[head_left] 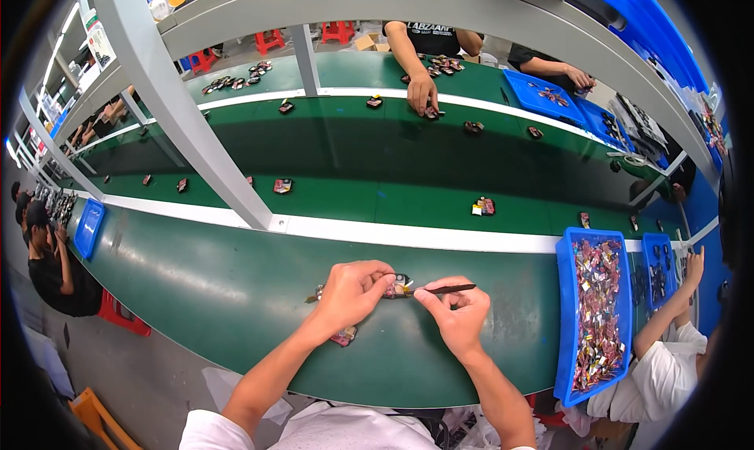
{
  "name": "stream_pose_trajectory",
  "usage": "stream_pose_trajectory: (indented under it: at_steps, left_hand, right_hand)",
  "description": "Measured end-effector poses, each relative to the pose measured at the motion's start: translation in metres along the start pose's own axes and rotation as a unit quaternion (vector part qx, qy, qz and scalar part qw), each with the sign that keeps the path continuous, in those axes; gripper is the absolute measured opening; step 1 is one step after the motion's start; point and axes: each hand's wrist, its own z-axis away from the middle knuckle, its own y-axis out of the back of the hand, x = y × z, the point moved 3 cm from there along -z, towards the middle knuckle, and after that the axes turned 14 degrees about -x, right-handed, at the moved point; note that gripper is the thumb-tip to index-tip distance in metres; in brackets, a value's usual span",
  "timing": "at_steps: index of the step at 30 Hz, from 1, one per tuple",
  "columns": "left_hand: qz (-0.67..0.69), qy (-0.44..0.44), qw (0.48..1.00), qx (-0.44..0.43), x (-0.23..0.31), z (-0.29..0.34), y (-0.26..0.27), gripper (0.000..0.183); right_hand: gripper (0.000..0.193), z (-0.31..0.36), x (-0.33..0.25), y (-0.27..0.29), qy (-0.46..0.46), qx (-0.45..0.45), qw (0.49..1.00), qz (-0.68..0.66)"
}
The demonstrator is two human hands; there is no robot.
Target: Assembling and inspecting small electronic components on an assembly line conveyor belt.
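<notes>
Over the green workbench [236, 269], my left hand [345, 294] pinches a small electronic module [400, 283] with a black edge and pink and yellow parts. My right hand [459, 315] grips dark tweezers [454, 289], their tip touching or very close to the module. Another small module [344, 337] lies on the bench beside my left wrist. Something thin and brownish [312, 298] pokes out to the left of my left hand, most of it hidden.
A blue tray [561, 324] heaped with small pink and silver parts stands at the right. Beyond it is a smaller blue tray [647, 250]. A conveyor [353, 203] carrying scattered modules runs past the bench, behind a grey post [177, 104]. Co-workers sit across and at both sides.
</notes>
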Motion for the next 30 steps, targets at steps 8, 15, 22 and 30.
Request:
stream_pose_trajectory:
  at_steps: [8, 15, 22, 30]
  left_hand:
    - [0.122, 0.042, 0.992, -0.011, 0.002, 0.004, -0.005, 0.017]
    - [0.160, 0.035, 0.987, -0.007, 0.005, 0.006, -0.004, 0.019]
    - [0.164, 0.006, 0.986, -0.003, 0.004, 0.007, -0.010, 0.020]
    - [0.163, -0.024, 0.986, 0.003, 0.008, 0.007, -0.013, 0.019]
  right_hand:
    - [0.014, -0.001, 0.002, 0.001, -0.020, 0.003, 1.000, -0.002]
    - [0.014, -0.001, 0.002, 0.000, -0.035, 0.003, 0.999, -0.017]
    - [0.013, -0.002, 0.005, -0.001, -0.058, 0.004, 0.995, -0.080]
    - [0.013, -0.004, 0.001, 0.001, -0.094, -0.012, 0.984, -0.154]
